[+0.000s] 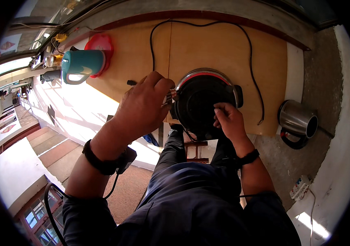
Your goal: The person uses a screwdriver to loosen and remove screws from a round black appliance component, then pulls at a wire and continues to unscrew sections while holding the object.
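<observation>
While the black round appliance base [201, 104] lies upturned at the near edge of the wooden tabletop [224, 53], the left hand [142, 106] is closed around a tool with a metal tip [169, 97] set against its rim. The right hand [228, 121] grips the base's lower right edge, fingers curled on it. A black cord [252, 61] loops behind. A teal kettle [82, 63] lies to the left, a steel kettle [297, 119] to the right.
</observation>
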Demonstrator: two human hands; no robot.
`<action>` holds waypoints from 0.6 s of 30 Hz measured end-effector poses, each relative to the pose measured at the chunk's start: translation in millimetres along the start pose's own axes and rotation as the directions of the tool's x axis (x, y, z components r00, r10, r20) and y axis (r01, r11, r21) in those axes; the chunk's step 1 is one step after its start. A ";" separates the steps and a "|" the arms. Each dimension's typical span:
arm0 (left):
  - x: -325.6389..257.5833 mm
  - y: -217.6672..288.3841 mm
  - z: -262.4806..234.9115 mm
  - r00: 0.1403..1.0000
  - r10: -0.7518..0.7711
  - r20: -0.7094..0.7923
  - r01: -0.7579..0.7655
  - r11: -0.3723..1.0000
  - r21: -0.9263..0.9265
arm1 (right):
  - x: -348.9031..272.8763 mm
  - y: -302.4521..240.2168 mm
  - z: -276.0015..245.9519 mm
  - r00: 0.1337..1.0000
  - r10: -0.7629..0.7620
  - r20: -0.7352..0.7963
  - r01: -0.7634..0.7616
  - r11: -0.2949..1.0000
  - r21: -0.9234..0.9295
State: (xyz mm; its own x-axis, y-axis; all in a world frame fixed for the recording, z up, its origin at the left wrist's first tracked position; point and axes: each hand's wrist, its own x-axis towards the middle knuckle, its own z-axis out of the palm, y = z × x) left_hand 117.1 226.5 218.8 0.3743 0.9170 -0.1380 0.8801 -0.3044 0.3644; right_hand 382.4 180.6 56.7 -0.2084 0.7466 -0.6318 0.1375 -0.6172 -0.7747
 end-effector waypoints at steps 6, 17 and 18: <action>3.1 12.6 -5.4 0.927 -0.321 0.193 0.319 0.947 0.040 | 0.1 1.6 -0.7 1.000 -0.021 0.007 0.021 1.000 0.002; -7.9 4.9 7.6 0.999 0.036 0.025 -0.036 0.999 -0.032 | 5.6 -69.0 43.8 0.866 -0.448 0.224 0.500 0.788 -0.360; -6.6 4.0 9.1 0.998 0.053 0.016 -0.053 0.999 -0.013 | 9.3 -80.7 53.2 0.842 -0.472 0.261 0.539 0.736 -0.409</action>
State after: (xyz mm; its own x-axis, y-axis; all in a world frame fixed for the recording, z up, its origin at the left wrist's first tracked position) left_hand 120.8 216.8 212.8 0.4251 0.8953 -0.1331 0.8553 -0.3492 0.3829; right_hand 317.8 224.2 114.7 -0.4930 0.8552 -0.1599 0.3851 0.0497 -0.9215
